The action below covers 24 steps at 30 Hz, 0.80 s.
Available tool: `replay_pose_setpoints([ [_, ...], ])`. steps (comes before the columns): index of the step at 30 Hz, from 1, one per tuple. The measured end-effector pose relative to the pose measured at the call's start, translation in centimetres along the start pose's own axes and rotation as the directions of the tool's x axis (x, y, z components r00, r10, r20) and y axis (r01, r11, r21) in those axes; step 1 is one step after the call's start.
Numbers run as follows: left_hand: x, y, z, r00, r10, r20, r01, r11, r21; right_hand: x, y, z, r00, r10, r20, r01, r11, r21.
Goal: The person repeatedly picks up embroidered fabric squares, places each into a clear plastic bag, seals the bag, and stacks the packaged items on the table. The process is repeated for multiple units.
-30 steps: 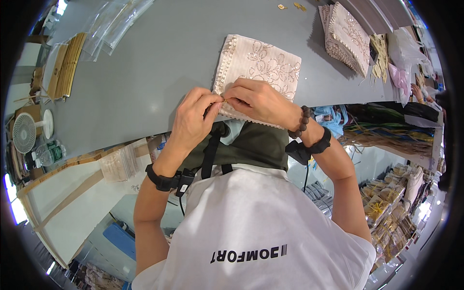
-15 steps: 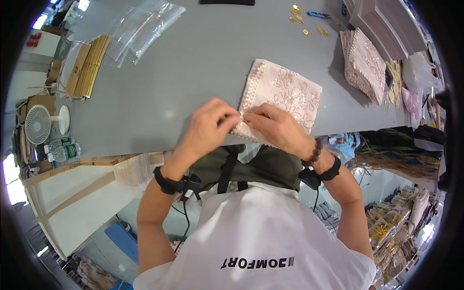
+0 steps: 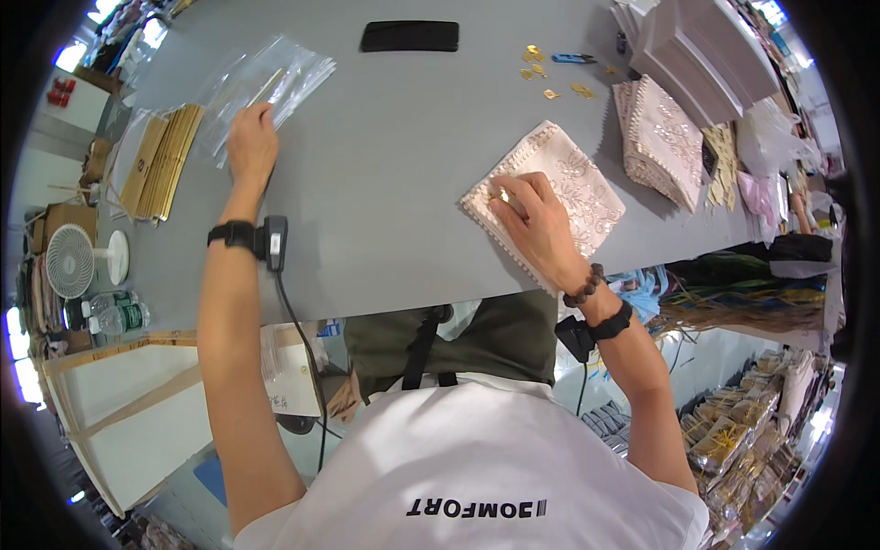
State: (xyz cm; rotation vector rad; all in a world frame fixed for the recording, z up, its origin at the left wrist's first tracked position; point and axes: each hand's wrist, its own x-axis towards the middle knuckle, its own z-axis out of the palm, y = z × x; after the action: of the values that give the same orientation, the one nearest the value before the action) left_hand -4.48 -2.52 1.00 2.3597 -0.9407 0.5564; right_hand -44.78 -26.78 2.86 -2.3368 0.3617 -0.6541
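A folded pale pink cloth (image 3: pixel 587 197) with raised floral embroidery and a beaded edge lies turned at an angle near the table's front edge. My right hand (image 3: pixel 541 225) rests on its left part, thumb and fingers pinched together at a small gold tag (image 3: pixel 501 194) against the cloth. Stretched out to the far left, my left hand (image 3: pixel 251 151) has its fingers curled at the near edge of several clear plastic bags (image 3: pixel 298 78). Its fingertips are partly hidden, but they appear closed on a bag.
Gold tags (image 3: pixel 533 71) and blue thread snips (image 3: pixel 575 59) lie at the far right. A second folded pink cloth (image 3: pixel 660 137) sits beside grey boxes (image 3: pixel 701 60). A black phone (image 3: pixel 410 37) is at the back. Gold strips (image 3: pixel 170 165) and a white fan (image 3: pixel 73 261) stand left.
My left hand has left the cloth and reached far left to the plastic bags. The cloth has turned, with my right hand still on it. The view has shifted, showing more of the phone.
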Motion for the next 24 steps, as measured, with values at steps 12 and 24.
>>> replay_pose_setpoints([
  [12, -15.8, 15.2, -6.0, 0.939, 0.284, 0.192, -0.227, 0.934, -0.275, -1.1, -4.9, 8.2, 0.897, -0.343, 0.278, 0.393, 0.907, -0.148],
  [24, -17.3, 12.0, -9.7, 0.922, 0.232, 0.309, -0.204, 0.972, -0.118, 1.6, -8.9, 13.2, 0.91, -0.32, 0.262, 0.381, 0.896, -0.229],
])
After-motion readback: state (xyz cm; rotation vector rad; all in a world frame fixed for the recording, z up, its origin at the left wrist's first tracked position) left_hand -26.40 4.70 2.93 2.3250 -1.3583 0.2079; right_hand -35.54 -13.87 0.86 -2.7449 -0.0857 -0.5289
